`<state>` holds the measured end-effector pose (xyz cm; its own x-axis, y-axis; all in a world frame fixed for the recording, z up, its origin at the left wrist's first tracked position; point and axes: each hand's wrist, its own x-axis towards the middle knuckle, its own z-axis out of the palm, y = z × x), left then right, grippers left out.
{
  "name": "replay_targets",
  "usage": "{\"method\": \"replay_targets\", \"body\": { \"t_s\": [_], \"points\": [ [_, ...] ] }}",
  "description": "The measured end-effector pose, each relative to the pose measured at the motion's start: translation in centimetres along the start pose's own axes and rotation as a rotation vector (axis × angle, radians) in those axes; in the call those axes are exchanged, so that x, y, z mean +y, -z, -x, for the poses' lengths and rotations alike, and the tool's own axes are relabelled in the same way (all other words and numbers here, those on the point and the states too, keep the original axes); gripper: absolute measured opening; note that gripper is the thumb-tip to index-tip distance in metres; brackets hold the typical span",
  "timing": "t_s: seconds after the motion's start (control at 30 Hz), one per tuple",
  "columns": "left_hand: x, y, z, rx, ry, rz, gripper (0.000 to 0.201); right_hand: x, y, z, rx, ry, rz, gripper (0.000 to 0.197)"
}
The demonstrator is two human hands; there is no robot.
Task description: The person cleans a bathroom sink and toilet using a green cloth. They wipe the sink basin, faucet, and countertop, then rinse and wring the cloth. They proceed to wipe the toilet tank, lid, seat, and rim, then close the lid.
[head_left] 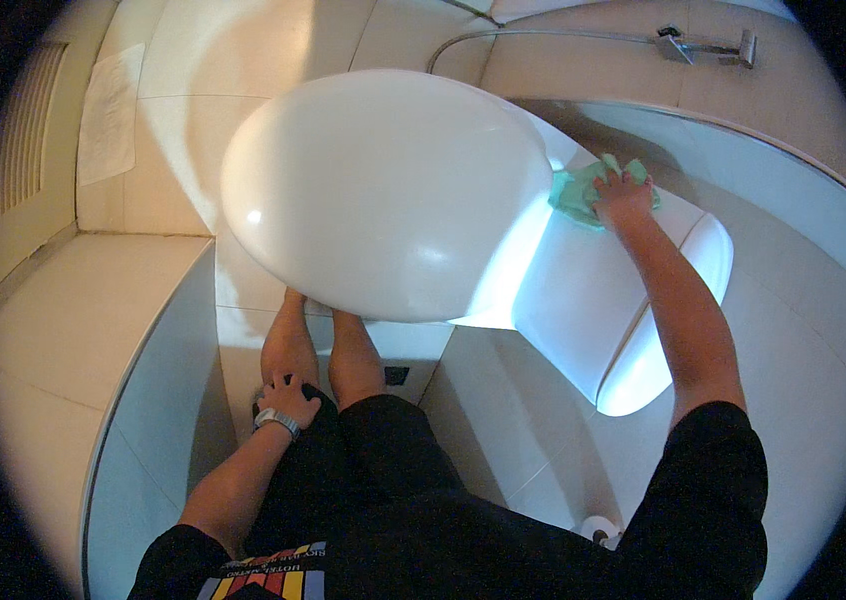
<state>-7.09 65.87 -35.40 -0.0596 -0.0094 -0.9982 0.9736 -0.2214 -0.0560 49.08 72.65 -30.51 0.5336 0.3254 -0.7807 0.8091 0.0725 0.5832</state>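
My right hand [625,198] presses a green cloth [577,196] onto the flat white top [583,270] behind the toilet lid, its fingers bunched over the cloth. The large oval white toilet lid [393,190] is down and lies left of that hand. My left hand [289,402] rests on my knee with its fingers spread and holds nothing. A silver watch [277,422] circles that wrist.
A metal bar with a bracket [678,45] runs along the far wall. Low pale partitions stand at left [158,400] and far right [703,140]. A louvred panel [23,130] is at the left edge. A small white roll-like object [599,527] sits near my right side.
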Motion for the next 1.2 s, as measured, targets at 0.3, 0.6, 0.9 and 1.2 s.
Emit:
{"method": "replay_targets", "body": {
  "t_s": [0.3, 0.6, 0.9, 1.2],
  "points": [
    [-0.5, -0.8, -0.9, 0.022, 0.002, 0.03, 0.07, 0.3, 0.3, 1.7, -0.075, -0.157, 0.017, 0.057],
    [-0.6, -1.3, -1.2, 0.056, -0.046, -0.011, 0.067, -0.9, -1.1, -7.1, 0.068, -0.132, -0.3, 0.056],
    [-2.1, -2.1, -2.7, 0.095, -0.035, 0.011, 0.061, -12.2, -7.8, -7.9, 0.542, -0.091, -2.011, 0.052],
    [-7.8, 6.7, -10.9, 0.53, -0.227, 0.68, 0.041, -24.1, -21.1, 8.2, 0.583, -0.519, -1.508, 0.034]
  ]
}}
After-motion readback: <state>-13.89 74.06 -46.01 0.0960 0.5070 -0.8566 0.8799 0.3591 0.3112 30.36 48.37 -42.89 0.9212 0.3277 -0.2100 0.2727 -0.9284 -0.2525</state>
